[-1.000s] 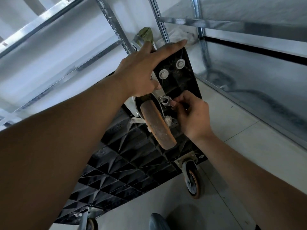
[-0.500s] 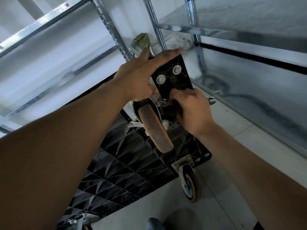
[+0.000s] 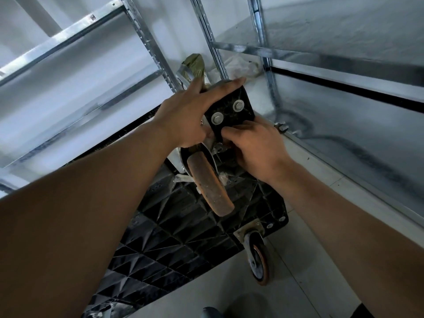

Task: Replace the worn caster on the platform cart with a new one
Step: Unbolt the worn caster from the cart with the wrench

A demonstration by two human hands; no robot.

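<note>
Loosening seems underway, nothing swapped yet: the worn caster [image 3: 210, 184] sits bolted at the cart's [image 3: 183, 226] upper corner. The right hand [image 3: 257, 148] clenches a wrench [image 3: 281, 129] beside it; the left hand's [image 3: 188, 118] fingers [image 3: 224, 88] lie straight, bracing the cart.

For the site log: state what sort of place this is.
Probably a storeroom or warehouse corner: bare metal shelving racks stand on both sides, the floor is pale tile, and a cart is tipped on edge, worked on with a wrench.
</note>
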